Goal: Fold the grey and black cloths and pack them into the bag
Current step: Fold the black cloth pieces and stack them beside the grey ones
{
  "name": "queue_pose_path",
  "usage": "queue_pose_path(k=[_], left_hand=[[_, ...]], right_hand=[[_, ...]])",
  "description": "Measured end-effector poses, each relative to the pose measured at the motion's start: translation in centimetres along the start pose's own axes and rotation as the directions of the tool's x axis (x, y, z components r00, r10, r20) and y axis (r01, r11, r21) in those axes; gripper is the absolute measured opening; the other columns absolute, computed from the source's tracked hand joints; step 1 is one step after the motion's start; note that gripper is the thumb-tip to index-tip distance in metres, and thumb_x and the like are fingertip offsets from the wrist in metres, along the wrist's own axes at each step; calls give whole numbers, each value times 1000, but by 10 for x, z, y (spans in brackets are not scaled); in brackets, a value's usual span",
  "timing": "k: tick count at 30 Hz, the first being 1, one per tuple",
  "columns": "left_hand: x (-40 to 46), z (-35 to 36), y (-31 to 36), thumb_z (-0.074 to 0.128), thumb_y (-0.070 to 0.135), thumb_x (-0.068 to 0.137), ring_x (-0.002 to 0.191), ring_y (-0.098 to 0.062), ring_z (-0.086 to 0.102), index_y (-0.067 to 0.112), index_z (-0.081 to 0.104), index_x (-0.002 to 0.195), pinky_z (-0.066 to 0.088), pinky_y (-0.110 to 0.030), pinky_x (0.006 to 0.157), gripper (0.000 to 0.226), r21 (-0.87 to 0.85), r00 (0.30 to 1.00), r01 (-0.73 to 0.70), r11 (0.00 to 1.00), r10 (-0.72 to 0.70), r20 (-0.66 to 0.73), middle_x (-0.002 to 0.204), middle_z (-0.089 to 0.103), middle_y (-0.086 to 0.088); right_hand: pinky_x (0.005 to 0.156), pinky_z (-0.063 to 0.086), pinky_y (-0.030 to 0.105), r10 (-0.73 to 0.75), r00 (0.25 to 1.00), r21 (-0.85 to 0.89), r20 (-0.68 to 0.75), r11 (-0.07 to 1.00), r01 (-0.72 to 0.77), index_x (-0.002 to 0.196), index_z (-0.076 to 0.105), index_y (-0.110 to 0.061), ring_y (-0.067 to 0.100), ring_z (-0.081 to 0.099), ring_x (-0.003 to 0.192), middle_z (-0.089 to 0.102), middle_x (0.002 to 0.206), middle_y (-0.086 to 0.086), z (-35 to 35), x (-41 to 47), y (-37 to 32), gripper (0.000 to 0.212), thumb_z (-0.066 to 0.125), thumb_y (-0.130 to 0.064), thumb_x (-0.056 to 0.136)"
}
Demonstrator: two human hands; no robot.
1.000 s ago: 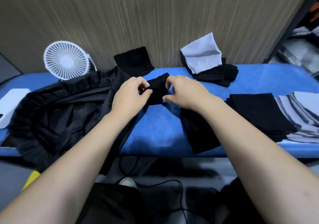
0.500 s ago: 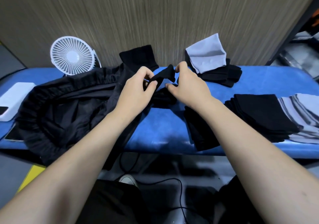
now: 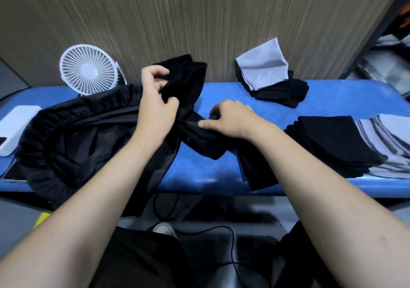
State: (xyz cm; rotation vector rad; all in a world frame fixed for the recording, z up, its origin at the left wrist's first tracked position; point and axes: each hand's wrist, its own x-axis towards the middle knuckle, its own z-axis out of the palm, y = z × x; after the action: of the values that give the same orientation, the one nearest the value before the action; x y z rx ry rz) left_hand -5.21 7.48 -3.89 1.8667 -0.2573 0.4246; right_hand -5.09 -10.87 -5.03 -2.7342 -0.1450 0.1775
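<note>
— What sort of place am I looking at through this headcam?

— I'd call it a small workroom or packing station, not a home. I see a long bench padded in blue (image 3: 277, 101) pushed against a wood-grain wall panel (image 3: 199, 21).

— Anything else?

— Sorted stacks of folded black cloths (image 3: 332, 141) and grey cloths (image 3: 388, 139), a white desk fan (image 3: 88, 72), a cable on the floor (image 3: 221, 230), and metal shelving (image 3: 388, 65) at the right, too blurred for me to read.
</note>
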Motion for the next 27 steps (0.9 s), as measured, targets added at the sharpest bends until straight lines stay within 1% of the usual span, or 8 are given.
queue_pose_path(k=[4,6,11,14,17,20,24,27], left_hand=[[3,-8,2,47,-11,69,96,-19,57,24,50,114,48,-32,90,57,30,999,-2,1000,4,-48,105,60,-10],[5,-12,0,47,-11,69,94,-13,59,22,55,108,48,-30,91,51,8,997,30,1000,-30,-74,102,63,-6],[8,-25,-3,49,-6,62,85,-16,56,27,60,88,47,-39,78,43,-140,974,189,972,-204,-97,87,60,-3],[8,-33,-3,54,-2,64,93,-25,63,19,63,92,53,-51,91,37,-290,951,258,922,-295,-90,95,67,-11],[5,-34,1,53,-8,82,96,-19,70,13,65,107,58,-38,87,34,-439,940,267,858,-333,-79,100,73,-5],[5,-38,0,48,-10,91,96,-16,72,7,59,122,58,-31,80,37,-506,939,268,820,-341,-56,104,73,-4],[4,-44,-4,51,-16,84,86,-14,72,16,56,105,59,-34,78,39,-432,924,303,850,-373,-85,92,72,1],[2,-50,-11,56,-14,72,89,-17,65,23,47,108,57,-36,80,52,-382,935,294,876,-347,-77,102,64,-5]], right_hand=[[99,33,40,-34,998,-90,60,995,39,108,71,-20,26,43,118,57,118,2,1,0,-3,61,64,-73,77],[92,32,39,-48,995,-98,86,994,57,103,72,-19,24,40,109,58,109,2,1,0,-5,59,68,-70,75],[84,29,35,-82,991,-59,102,994,88,92,65,-16,23,41,101,54,82,-3,3,-2,-10,30,76,-42,80],[78,32,33,-59,996,63,72,996,55,86,51,-16,27,51,90,54,79,-1,1,-1,-11,13,62,-23,85],[63,35,33,-1,999,285,-51,959,15,79,41,-17,22,46,73,49,75,0,-7,-1,-8,18,59,-18,82],[63,37,32,87,986,487,-144,873,-6,83,46,-17,18,45,68,53,75,0,-16,-3,-2,15,60,-15,81],[54,44,27,157,980,759,-126,651,-7,91,49,-15,18,54,64,58,74,5,-28,-11,6,21,68,-9,84],[50,48,26,214,973,868,-89,496,-30,96,51,-16,15,58,60,62,74,3,-33,-14,10,25,72,-11,86]])
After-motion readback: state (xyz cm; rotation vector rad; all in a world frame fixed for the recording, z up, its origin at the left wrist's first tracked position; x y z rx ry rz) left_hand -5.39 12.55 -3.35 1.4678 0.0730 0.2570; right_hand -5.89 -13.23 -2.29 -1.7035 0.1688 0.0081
